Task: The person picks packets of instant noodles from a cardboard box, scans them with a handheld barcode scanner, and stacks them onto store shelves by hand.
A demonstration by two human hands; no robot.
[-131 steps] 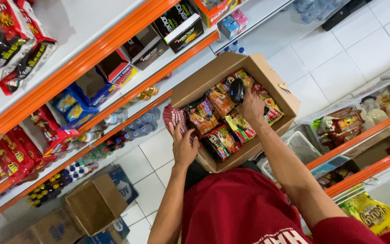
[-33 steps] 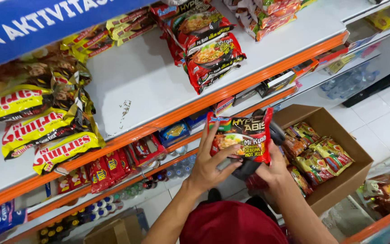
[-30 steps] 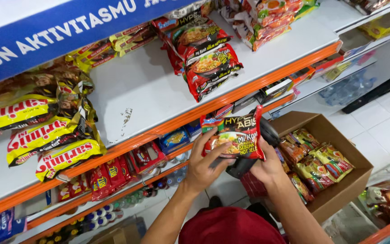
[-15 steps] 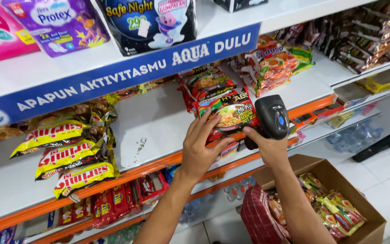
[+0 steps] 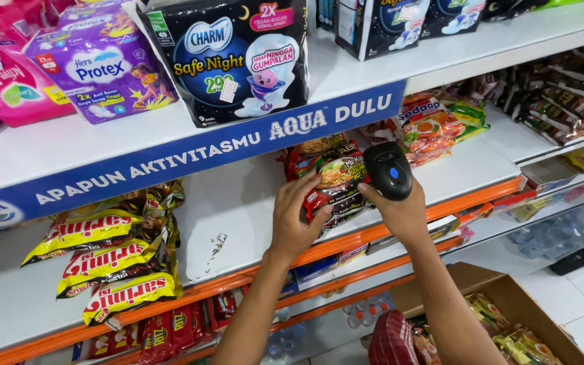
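Left hand (image 5: 297, 220) fingers gripping red noodle packet (image 5: 332, 181) over white shelf (image 5: 238, 216), right hand (image 5: 400, 209) holding black scanner (image 5: 388, 169), noodle stack (image 5: 322, 150) behind, yellow packets (image 5: 109, 263) left, open box (image 5: 508, 311) below

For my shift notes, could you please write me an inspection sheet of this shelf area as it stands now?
Surface: white shelf with orange front edge; bare scuffed patch in the middle.
Job's things: red noodle packet held at the shelf, against more red packets behind it; black handheld scanner.
Clutter: yellow noodle packets stacked at left; orange and green packets at right.
Grippers: left hand grips the noodle packet; right hand holds the scanner and touches the packet's right edge.
Cables: nothing seen.
Surroundings: hygiene pad packs on the shelf above; open cardboard box of packets on the tiled floor.
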